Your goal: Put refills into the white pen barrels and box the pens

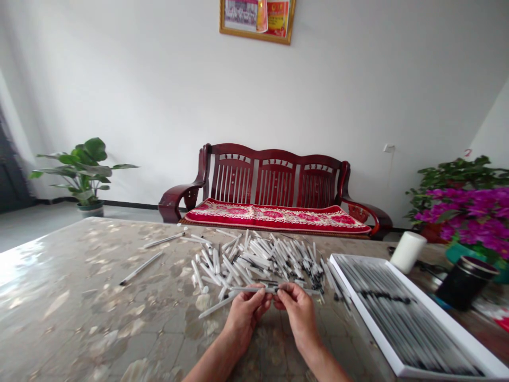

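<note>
In the head view, the left hand and the right hand are close together at the middle of a glossy grey-brown patterned table. Both are grasping, with the fingertips, one slim whitish plastic pen, which lies nearly level from nine to three o'clock. A dark part of it shows at the right fingers.

Taking the hands as the clock's centre, at twelve o'clock there is a loose heap of white and clear plastic pens, very near. Towards ten o'clock, a clear pen with a dark tip lies apart. At three o'clock stands a shallow white rectangular box, filled with rows of greyish pens with black parts. At two o'clock, beyond the box, are a plain white cylinder and, more to three, a tilted-looking black cylindrical cup.
</note>
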Motion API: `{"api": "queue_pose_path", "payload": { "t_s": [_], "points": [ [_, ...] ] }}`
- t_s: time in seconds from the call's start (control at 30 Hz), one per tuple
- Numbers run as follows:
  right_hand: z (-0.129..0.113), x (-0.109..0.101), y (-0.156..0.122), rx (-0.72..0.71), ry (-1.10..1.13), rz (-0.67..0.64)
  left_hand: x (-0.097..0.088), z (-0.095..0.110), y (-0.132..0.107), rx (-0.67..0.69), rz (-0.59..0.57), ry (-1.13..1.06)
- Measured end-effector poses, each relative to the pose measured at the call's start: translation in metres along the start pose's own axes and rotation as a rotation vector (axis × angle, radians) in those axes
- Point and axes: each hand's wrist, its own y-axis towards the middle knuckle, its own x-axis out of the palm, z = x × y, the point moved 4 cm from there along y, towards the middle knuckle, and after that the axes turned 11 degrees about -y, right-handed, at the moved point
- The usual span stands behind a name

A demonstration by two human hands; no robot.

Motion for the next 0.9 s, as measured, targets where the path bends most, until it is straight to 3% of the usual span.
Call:
{"api": "queue_pose_path", "payload": {
  "t_s": [0.3,0.47,0.7,0.9],
  "points": [
    [-0.006,0.005,-0.003,-0.024,0.026,-0.008,-0.003,0.000,-0.003,0.050,-0.005,0.005],
    [-0.010,0.005,-0.002,-0.076,-0.034,-0.061,0.007,0.004,-0.012,0.066,-0.023,0.047],
    [-0.018,0.002,-0.001,-0.223,-0.285,-0.095,0.020,0.009,-0.022,0.090,0.100,0.048],
    [-0.047,-0.006,0.016,-0.342,-0.531,-0.015,0.046,0.003,-0.014,0.166,0.007,0.046]
  ]
}}
